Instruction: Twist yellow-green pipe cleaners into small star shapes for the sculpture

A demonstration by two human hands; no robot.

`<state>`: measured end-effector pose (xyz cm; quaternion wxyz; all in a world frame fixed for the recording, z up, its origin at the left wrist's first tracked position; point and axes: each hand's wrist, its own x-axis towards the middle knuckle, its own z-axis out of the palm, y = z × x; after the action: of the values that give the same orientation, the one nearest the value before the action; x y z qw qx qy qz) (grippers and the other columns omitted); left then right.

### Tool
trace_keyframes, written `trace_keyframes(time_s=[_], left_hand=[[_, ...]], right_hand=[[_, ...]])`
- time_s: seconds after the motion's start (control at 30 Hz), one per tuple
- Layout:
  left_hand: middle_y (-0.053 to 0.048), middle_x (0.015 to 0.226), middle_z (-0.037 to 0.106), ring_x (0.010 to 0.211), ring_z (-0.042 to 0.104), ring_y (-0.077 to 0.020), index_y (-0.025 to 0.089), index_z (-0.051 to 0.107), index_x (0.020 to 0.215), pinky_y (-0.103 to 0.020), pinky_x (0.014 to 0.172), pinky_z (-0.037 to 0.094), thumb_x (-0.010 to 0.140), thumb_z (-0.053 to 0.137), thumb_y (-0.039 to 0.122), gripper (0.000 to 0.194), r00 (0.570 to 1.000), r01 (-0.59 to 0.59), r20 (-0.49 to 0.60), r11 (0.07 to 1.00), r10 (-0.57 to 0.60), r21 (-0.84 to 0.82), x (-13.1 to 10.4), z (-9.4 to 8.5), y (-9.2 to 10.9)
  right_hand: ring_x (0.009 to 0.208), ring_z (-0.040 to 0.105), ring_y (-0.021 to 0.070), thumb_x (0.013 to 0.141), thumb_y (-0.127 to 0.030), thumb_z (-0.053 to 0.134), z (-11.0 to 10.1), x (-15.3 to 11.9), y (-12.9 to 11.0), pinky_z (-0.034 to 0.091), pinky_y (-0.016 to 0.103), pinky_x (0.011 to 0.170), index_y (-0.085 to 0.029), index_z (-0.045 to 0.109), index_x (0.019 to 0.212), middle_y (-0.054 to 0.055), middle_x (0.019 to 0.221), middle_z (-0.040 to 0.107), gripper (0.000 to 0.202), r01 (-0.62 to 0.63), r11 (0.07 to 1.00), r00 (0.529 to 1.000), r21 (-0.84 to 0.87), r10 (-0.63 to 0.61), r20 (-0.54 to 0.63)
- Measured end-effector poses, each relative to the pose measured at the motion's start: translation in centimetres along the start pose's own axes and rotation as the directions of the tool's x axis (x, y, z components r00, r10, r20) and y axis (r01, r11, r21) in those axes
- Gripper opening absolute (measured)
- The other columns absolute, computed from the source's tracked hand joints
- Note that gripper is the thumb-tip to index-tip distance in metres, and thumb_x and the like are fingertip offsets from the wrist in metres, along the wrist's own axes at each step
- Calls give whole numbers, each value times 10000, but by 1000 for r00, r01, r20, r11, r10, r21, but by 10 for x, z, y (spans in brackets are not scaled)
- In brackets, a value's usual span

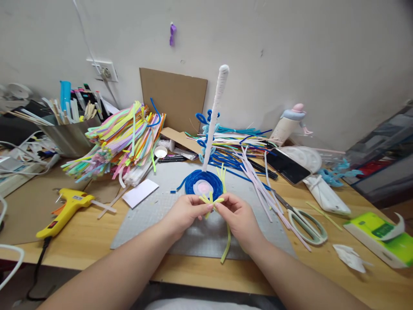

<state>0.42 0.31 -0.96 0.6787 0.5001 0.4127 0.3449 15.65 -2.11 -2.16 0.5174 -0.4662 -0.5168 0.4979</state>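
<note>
Both hands meet over the grey mat [145, 228], in front of a blue coiled base [190, 183] with a pale pink centre. My left hand [190, 211] pinches a small star-like bunch of yellow pipe cleaners [211, 199]. From the other side my right hand [237, 215] grips the same bunch, fingertips close to the left ones. A long yellow strand [227, 245] hangs below the right fingers. Behind the base rises a white wrapped stem [216, 112], with blue looped pieces [201, 142] beside it. More yellow strands [222, 174] lie by the coil's right edge.
On the left are a yellow glue gun [66, 209], a white card [140, 193] and a bundle of colourful pipe cleaners [125, 142]. Scissors [306, 226], a phone [287, 165], pale strands [258, 185] and a green packet [380, 237] lie right. Cardboard [174, 97] leans against the wall.
</note>
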Motion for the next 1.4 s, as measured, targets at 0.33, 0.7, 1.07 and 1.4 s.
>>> trace_keyframes(time_s=[0.33, 0.7, 1.07, 1.4], left_hand=[[6, 605, 573, 542, 418, -78, 133, 686, 711, -210, 531, 295, 622, 720, 371, 256, 995, -3, -96, 999, 6, 32, 3, 0, -5], [-7, 601, 575, 545, 445, -70, 117, 686, 646, -209, 551, 338, 551, 782, 306, 232, 997, 64, -36, 969, -75, -239, 2, -1, 2], [-23, 608, 607, 562, 494, -80, 104, 682, 657, -214, 587, 368, 585, 764, 301, 225, 996, 61, -46, 968, -74, -245, 4, -1, -1], [-45, 629, 633, 584, 535, -111, 95, 670, 685, -246, 623, 387, 638, 718, 313, 228, 999, 34, -33, 980, -42, -198, 4, -1, -5]], right_hand=[[670, 505, 131, 721, -327, 627, 1, 0, -7, 381, 234, 577, -190, 543, 782, -6, 729, 557, 172, -74, 996, 996, 53, 71, 54], [604, 442, 107, 779, -342, 569, -2, -1, -10, 375, 229, 565, -182, 563, 828, -1, 747, 534, 167, -35, 999, 998, 9, 34, 54], [648, 485, 125, 762, -374, 597, 0, -1, -8, 378, 242, 583, -187, 557, 783, -5, 729, 553, 193, -32, 998, 990, -53, 39, 132], [501, 427, 79, 750, -418, 611, -2, 1, -3, 298, 202, 480, -157, 542, 690, -24, 585, 531, 277, -320, 940, 933, 123, 290, 212]])
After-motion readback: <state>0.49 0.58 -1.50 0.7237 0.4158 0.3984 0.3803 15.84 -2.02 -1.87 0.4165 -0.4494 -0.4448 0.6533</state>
